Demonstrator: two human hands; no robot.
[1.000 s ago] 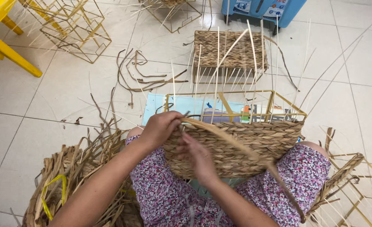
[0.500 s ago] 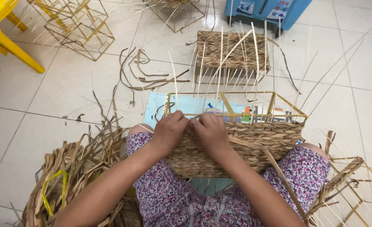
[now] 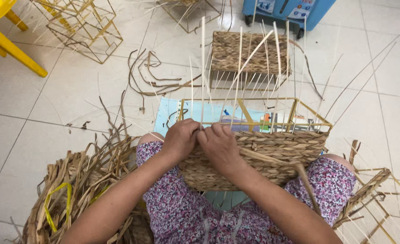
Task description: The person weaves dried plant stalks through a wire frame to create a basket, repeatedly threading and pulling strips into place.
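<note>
Resting on the lap, the half-woven basket (image 3: 263, 156) shows its wire frame (image 3: 254, 113) above the weave. Left hand (image 3: 181, 139) and right hand (image 3: 220, 145) touch, both pinched closed on the basket's upper edge. Loose straw (image 3: 78, 180) lies just left.

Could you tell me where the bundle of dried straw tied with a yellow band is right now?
In the head view, the straw bundle lies on the tiled floor at lower left, beside the person's left forearm and knee, below the yellow chair.
</note>
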